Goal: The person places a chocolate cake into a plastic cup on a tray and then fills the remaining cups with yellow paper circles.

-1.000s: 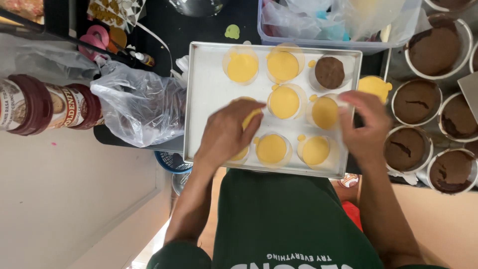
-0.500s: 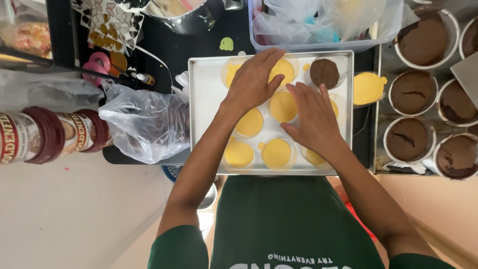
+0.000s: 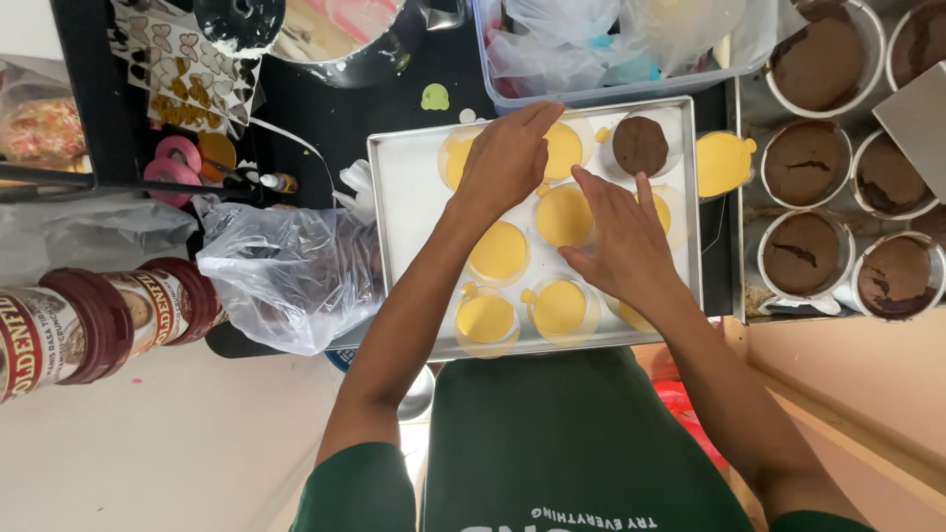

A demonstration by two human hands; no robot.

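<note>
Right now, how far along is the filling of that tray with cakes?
Done: one brown cake sits in a cup at the tray's far right. In hand: the left hand and right hand rest over the yellow discs mid-tray. Left: the other yellow discs have no cake, and brown cakes in paper moulds wait on the right.

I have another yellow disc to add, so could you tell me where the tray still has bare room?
The metal tray is bare along its left side, between the rim and the yellow discs. A small patch lies between the chocolate cake round and the right rim. The middle is crowded: discs sit close together beneath the left hand and right hand.
</note>
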